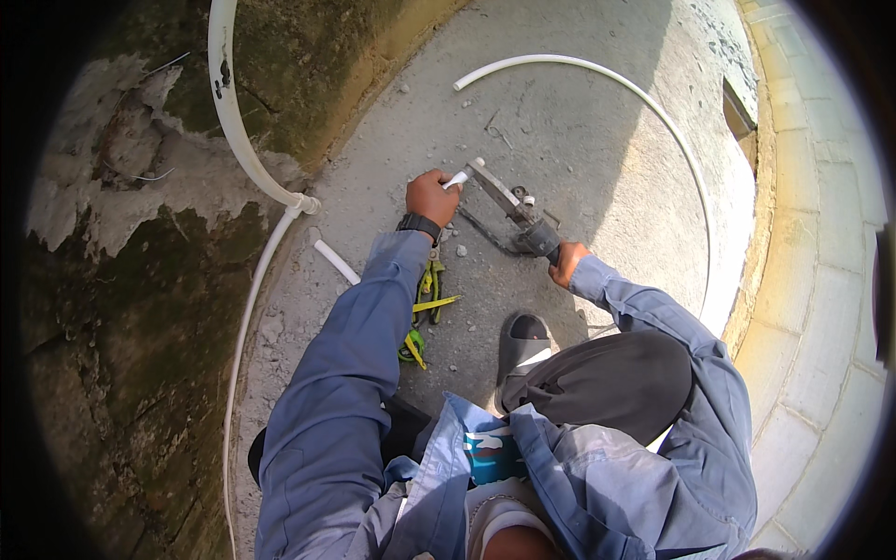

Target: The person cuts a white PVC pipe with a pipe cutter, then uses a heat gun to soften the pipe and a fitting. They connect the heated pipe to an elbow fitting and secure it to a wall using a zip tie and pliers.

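Observation:
My left hand (430, 200), wearing a black wristwatch, is closed around a short white plastic pipe (456, 180). The pipe points up and right, its far end at the tip of the tool in my other hand. That tool looks like a pipe welding iron (504, 201), with a long flat metal bar and a dark body. My right hand (567, 265) grips its dark handle, fingers partly hidden. Below my left wrist lie green-handled pliers (435, 280), a yellow strip-like tool (436, 304) and a green tape measure (412, 345).
A loose white pipe piece (336, 261) lies left of my forearm. One long white pipe (644, 93) curves over the concrete floor (560, 121). Along the mossy wall (140, 308) at left runs a jointed white pipe (245, 140). My sandalled foot (525, 341) is near the tools.

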A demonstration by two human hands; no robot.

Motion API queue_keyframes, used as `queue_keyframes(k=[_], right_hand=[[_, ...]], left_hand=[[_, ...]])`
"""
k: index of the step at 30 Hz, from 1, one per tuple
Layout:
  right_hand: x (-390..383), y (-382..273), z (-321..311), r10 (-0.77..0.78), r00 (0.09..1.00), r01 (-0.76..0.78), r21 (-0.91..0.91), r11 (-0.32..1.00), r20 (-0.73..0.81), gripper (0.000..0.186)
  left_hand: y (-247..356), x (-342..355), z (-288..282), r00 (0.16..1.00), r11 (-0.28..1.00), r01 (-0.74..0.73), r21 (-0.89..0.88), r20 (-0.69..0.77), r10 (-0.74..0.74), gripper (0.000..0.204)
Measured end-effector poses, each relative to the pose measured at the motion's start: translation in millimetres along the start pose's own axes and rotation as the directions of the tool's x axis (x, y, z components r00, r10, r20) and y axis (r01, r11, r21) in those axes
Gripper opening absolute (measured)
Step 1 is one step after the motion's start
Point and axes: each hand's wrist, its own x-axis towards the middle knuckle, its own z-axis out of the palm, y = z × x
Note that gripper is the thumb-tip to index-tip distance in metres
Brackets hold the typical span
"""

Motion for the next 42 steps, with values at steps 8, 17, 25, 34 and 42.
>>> queue_keyframes(k=[8,17,25,34,42], right_hand=[[-0.5,-3.4,-0.8,0.027,1.000,-0.027,-0.035,0.999,-0.004,0.045],[-2.6,-1.3,1.0,-0.019,0.998,0.019,-0.008,1.000,-0.063,0.038],[-5.1,-4.9,-1.2,-0.019,0.998,0.018,-0.021,1.000,-0.058,0.039],[-2.8,-9.3,-2.9,0.005,1.000,-0.006,-0.039,0.999,-0.011,0.044],[-4.5,2.8,6.0,-0.064,0.990,0.071,0.047,0.996,-0.129,0.037]], left_hand=[[-6.8,-1.1,6.0,0.988,0.986,-0.136,0.095,-0.065,0.142,0.023],[0.8,-4.4,6.6,0.974,0.974,-0.184,0.135,-0.111,0.199,0.020],[-1.7,-3.2,7.6,0.961,0.958,-0.229,0.175,-0.115,0.250,0.021],[7.9,-4.5,0.7,0.971,0.967,-0.187,0.174,-0.118,0.209,0.015],[12.3,0.7,-19.0,0.992,0.989,-0.021,0.143,0.126,0.003,0.033]])
